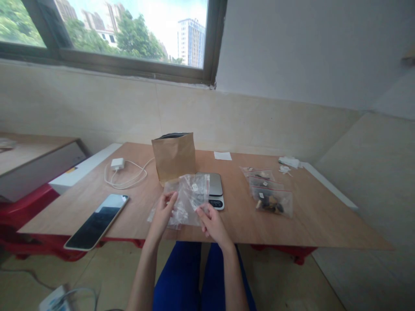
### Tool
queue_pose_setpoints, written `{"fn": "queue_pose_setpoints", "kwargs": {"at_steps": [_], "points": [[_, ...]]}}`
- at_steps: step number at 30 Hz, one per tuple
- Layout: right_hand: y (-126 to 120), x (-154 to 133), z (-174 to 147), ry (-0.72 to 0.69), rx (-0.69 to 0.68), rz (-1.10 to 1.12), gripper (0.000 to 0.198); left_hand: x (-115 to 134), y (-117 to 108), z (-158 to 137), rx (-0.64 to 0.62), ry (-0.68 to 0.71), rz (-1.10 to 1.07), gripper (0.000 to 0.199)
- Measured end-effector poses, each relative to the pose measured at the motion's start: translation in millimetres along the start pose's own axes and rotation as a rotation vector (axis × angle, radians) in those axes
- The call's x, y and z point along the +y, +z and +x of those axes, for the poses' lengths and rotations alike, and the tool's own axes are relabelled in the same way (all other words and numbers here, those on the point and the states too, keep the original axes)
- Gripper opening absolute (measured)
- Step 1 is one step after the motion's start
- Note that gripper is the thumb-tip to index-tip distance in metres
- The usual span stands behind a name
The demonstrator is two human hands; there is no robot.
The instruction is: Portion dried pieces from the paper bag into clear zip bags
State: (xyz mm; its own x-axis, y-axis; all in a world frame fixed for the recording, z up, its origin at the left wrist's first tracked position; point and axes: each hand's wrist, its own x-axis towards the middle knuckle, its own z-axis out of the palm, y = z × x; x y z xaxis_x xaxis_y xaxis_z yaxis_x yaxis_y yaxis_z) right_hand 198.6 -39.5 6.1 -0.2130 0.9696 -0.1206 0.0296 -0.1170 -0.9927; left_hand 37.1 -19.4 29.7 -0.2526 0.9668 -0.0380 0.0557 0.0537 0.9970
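Between my two hands is a clear plastic zip bag (194,194) with a small white label. My left hand (166,208) pinches its left side, and my right hand (209,219) grips its lower right edge. More clear bags (175,219) lie under and beside my left hand. Behind the held bag sits a digital kitchen scale (215,185), partly covered by it. An open brown paper pouch (174,156) stands upright just beyond, its inside hidden from me.
To the right lie several zip bags (274,202) with dark and tan pieces inside. A phone (97,222) overhangs the table's front left edge. A white charger (117,163) with its cable, a white paper (222,156) and crumpled tissue (290,162) lie farther back.
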Motion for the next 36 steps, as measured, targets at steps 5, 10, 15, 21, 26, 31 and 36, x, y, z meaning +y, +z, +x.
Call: {"fn": "queue_pose_setpoints", "kwargs": {"at_steps": [5, 10, 15, 21, 26, 31, 36], "points": [[4, 3, 3, -0.062, 0.073, -0.050, 0.035, -8, -1, -8, -0.142, -0.020, 0.015, 0.048], [-28, 9, 3, -0.362, 0.475, -0.296, 0.029, -11, -10, 6, -0.033, 0.072, 0.014, 0.051], [-88, 34, -5, -0.420, 0.905, -0.678, 0.032, -22, -22, 22, 0.071, 0.149, 0.198, 0.048], [-132, 61, -20, -0.310, 0.982, -0.957, 0.040, -21, -15, 14, 0.406, 0.344, 0.707, 0.053], [-134, 71, -20, -0.187, 0.962, -1.005, 0.047, -13, 2, 1, 0.313, 0.451, 0.777, 0.045], [-137, 76, -17, -0.187, 0.980, -0.984, 0.051, -26, 10, 2, 0.068, 0.550, 0.889, 0.035], [-145, 84, -18, -0.307, 1.022, -0.874, 0.055, -41, 3, 3, 0.014, 0.460, 0.940, 0.036]]}}
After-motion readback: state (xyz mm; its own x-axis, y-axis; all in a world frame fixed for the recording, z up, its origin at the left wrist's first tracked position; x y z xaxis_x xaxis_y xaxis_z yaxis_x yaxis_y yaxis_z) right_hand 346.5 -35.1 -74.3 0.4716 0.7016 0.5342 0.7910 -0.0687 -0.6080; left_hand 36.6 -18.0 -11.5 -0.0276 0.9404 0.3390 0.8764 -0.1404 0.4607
